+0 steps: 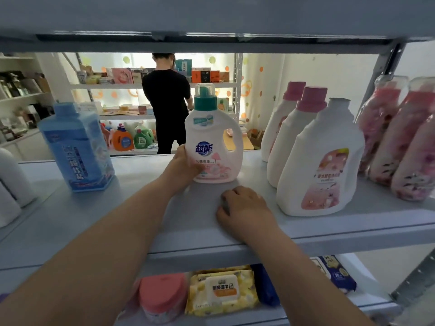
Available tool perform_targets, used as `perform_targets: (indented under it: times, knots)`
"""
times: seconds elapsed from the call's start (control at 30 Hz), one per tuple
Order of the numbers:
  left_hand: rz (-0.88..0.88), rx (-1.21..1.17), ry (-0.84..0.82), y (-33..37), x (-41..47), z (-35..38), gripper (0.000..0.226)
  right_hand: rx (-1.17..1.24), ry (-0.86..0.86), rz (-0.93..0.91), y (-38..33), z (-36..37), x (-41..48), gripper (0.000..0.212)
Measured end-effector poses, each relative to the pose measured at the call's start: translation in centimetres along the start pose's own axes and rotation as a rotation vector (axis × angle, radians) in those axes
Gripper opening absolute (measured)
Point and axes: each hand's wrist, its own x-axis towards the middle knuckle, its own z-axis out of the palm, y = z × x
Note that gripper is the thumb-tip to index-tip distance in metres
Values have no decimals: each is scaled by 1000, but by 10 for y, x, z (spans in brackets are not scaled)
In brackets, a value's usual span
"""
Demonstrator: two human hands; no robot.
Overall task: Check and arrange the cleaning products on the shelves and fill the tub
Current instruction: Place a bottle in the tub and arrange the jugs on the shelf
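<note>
Grey metal shelving [94, 212] filled the view, and through its open back a second person [166, 102] stood at far racks of boxes and bottles. At the left edge sat white containers [9, 184], then a tall blue jug [75, 147] upright near the left. In the middle the left hand [186, 165] gripped the lower left side of a white detergent bottle [213, 140] with a teal cap, fingers wrapped round its front, the base on or just above the shelf; I could not tell which. Nearer and to the right, the right hand [244, 208] was curled loosely on the shelf over something small and grey, seemingly a cloth. Further right stood three white pink-capped bottles [317, 156], then clear bottles [400, 142] of pink contents. The arranging step looked in hand; next, the bottle likely needed setting square, label forward. No tub was visible.
</note>
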Motion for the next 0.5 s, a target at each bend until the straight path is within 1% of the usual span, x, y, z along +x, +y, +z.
perform_targets:
  times: [0.2,0.27,0.3,0.4,0.43,0.5]
  knots:
    - [-18,-19,-15,2,16,11,67,24,21,3,3,4,1,38]
    - [-36,17,-1,0,14,12,65,31,20,3,3,3,1,38]
    - [-48,63,-7,-2,11,12,69,35,17,5,3,2,0,38]
    - [-128,333,-68,-15,-3,8,97,33,32,15,2,0,-3,37]
    - [-160,449,-93,-17,-11,6,99,37,34,22,2,-2,-4,36]
    - [-153,656,-153,-18,-32,1,85,36,30,33,1,-4,-7,36]
